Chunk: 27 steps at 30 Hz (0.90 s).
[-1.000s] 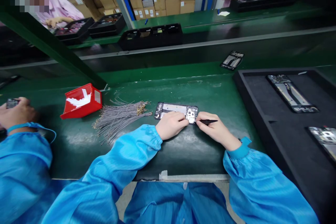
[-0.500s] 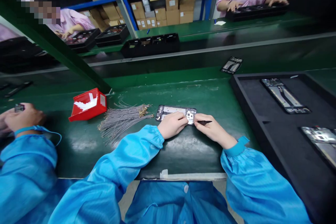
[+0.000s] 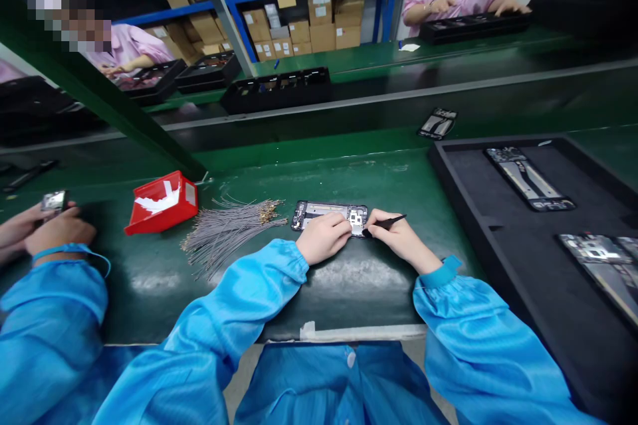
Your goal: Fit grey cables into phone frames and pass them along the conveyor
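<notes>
An opened phone point(image 3: 312, 208) lies flat on the green bench, its inner frame and circuit board point(image 3: 356, 216) showing. My left hand point(image 3: 323, 238) rests across its near edge, fingers closed and pressed to it near the board; anything small under the fingertips is hidden. Pinched in my right hand point(image 3: 399, 239) is a slim black pointed tool point(image 3: 386, 222), its tip at the phone's right end. To the left of the phone lies a fanned bundle of thin grey cables point(image 3: 224, 229) with gold-coloured ends.
A red bin point(image 3: 167, 206) of white strips stands left of the cables. At right is a black foam tray point(image 3: 478, 212) with several opened phones point(image 3: 531, 179); another phone point(image 3: 438, 123) lies behind it. A co-worker's hands point(image 3: 60, 229) hold a phone part at far left. People work across the bench.
My right hand has turned the black tool, so more of it shows and its tip now points down at the phone's right end. My left hand stays on the phone. The view shifted slightly.
</notes>
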{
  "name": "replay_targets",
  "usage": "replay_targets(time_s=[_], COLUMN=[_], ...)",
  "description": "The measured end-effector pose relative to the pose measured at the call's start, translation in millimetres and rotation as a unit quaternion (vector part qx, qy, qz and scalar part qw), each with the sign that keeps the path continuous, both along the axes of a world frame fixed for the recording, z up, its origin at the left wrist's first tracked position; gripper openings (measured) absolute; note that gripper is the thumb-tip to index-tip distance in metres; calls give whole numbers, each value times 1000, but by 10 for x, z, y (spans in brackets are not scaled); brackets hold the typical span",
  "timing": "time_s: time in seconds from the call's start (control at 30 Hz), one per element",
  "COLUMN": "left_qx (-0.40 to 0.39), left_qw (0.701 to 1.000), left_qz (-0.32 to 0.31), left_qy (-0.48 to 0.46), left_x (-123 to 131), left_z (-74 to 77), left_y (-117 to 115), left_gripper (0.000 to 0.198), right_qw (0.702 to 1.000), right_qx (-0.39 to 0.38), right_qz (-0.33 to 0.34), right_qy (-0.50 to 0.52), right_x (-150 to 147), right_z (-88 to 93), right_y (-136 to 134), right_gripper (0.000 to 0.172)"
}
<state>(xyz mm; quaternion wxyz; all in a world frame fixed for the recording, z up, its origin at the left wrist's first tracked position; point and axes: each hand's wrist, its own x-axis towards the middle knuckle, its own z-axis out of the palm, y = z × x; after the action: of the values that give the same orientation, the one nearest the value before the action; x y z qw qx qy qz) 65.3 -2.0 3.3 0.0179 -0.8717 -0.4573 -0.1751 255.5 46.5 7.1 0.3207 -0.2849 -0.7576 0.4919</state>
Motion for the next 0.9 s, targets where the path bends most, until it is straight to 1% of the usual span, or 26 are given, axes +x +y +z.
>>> replay_targets(time_s=[0.13, 0.27, 0.33, 0.4, 0.53, 0.67, 0.9], left_qx=[-4, -13, -19, -23, -12, -1, -12], left_qw=[1000, 999, 999, 999, 1000, 1000, 1000], left_qz=[13, 32, 26, 7, -20, -26, -24], left_qy=[-11, -24, -25, -22, -7, 4, 0], left_x=[12, 9, 5, -1, -12, -22, -37], left_z=[11, 24, 26, 25, 22, 28, 43], left_y=[-8, -14, -13, -10, -8, -16, -27], left_gripper=[17, 16, 17, 19, 20, 21, 22], right_qw=[1000, 1000, 1000, 999, 999, 999, 997], right_qx=[9, 14, 18, 19, 24, 40, 53], right_qz=[-11, -6, -10, -14, -1, 11, 16], right_qy=[-7, -17, -23, -28, -32, -31, -54], right_x=[5, 7, 9, 13, 22, 24, 26], right_z=[7, 16, 23, 28, 22, 13, 36], right_y=[3, 5, 3, 1, 0, 5, 14], right_gripper=[13, 12, 11, 10, 9, 8, 8])
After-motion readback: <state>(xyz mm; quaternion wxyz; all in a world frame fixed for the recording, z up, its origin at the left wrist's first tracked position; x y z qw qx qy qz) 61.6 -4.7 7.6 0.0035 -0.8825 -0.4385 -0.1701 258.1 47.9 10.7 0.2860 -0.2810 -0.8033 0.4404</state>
